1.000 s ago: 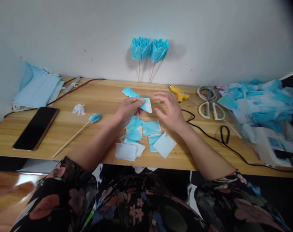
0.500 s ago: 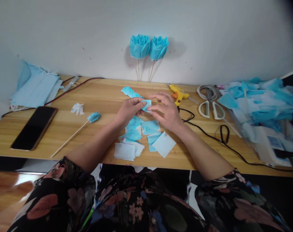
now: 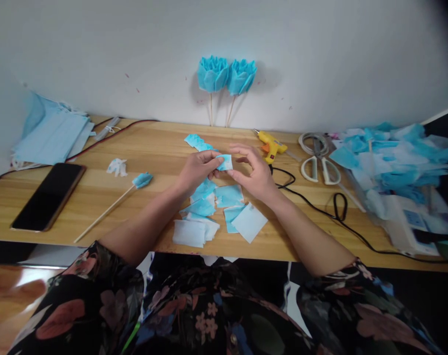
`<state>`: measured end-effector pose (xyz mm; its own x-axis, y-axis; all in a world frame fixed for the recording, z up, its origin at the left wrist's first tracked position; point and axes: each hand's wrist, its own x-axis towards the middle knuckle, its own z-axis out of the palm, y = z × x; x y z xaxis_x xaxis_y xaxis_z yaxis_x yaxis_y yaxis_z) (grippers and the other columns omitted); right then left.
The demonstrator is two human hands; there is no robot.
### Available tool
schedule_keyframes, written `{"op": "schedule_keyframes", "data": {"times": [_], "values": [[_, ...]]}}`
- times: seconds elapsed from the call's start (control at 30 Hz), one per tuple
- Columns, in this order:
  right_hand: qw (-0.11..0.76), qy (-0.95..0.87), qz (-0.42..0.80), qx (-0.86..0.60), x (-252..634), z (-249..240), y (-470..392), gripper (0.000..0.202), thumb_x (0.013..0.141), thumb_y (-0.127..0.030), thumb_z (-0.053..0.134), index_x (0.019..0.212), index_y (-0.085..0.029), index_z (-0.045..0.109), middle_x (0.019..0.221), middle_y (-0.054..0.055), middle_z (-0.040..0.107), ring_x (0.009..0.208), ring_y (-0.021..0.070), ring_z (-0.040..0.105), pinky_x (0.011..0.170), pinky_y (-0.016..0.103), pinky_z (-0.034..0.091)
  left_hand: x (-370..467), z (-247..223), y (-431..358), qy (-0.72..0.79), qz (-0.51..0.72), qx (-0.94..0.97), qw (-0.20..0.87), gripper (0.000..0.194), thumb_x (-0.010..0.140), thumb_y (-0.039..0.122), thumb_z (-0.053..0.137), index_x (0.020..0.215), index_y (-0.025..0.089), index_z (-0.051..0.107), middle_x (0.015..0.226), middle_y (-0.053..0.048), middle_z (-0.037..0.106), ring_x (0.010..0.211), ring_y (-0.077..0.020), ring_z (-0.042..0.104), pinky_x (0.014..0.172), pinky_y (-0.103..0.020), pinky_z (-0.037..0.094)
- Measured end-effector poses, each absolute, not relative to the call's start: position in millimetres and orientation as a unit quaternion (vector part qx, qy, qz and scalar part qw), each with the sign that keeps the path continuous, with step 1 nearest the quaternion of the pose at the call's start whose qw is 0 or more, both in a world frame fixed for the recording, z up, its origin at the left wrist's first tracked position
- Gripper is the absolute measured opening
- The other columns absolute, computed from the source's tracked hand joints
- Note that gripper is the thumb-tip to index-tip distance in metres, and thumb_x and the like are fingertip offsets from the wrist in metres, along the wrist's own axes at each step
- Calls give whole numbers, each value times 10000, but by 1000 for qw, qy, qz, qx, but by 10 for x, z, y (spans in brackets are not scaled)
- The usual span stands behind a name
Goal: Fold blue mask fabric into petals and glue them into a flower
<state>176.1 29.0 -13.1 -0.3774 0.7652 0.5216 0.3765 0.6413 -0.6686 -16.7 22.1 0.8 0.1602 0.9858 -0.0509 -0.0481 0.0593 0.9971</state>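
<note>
My left hand [image 3: 199, 170] was clamped on a small blue piece [image 3: 225, 162], thumb on top, above the middle of the desk [image 3: 165, 140]. My right hand [image 3: 256, 176] was just beside it, thumb and fingers apart, thumb tip at the piece's lower right edge; couldn't tell if it touched. A jagged blue strip [image 3: 198, 143] lay just beyond my left hand. Nearer me, blue squares [image 3: 229, 196] lay loose, some overlapping, with a pale square [image 3: 249, 222] over one on the right. Yellow glue gun [image 3: 276, 144] lay past my right hand, scissors [image 3: 325, 172] right of that, heap of scraps [image 3: 397, 155] far right. On my left: stick [image 3: 103, 214] with a blue bud [image 3: 142, 180] at its tip, crumpled white scrap [image 3: 117, 167], phone [image 3: 48, 197], masks [image 3: 52, 135] near the wall [image 3: 142, 59]. Two blue flowers [image 3: 213, 75] stood upright against the wall, straight ahead.
</note>
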Motion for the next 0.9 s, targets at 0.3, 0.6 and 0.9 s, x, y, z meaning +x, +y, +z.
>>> {"op": "schedule_keyframes", "data": {"times": [0.3,0.6,0.9], "values": [[420,-850,99,-303,1767,-159,336,251,872,-124,633,968,-332,736,1390,0,624,1307,280,558,992,517,540,-171,-51,276,464,464,487,576,181,817,311,753,809,145,683,568,23,631,477,-68,539,497,-190,414],[410,-844,102,-331,1781,-133,339,258,842,-101,641,927,-318,752,1381,1,628,1300,294,551,990,538,538,-178,-2,228,419,478,450,627,183,802,317,748,862,150,701,626,0,649,533,-96,601,519,-203,438],[412,-845,103,-325,1780,-137,336,249,853,-103,639,939,-309,749,1384,17,631,1304,292,551,1012,542,524,-164,-37,270,474,447,504,567,361,828,445,745,658,154,615,585,-11,634,492,-71,528,484,-196,391]]}}
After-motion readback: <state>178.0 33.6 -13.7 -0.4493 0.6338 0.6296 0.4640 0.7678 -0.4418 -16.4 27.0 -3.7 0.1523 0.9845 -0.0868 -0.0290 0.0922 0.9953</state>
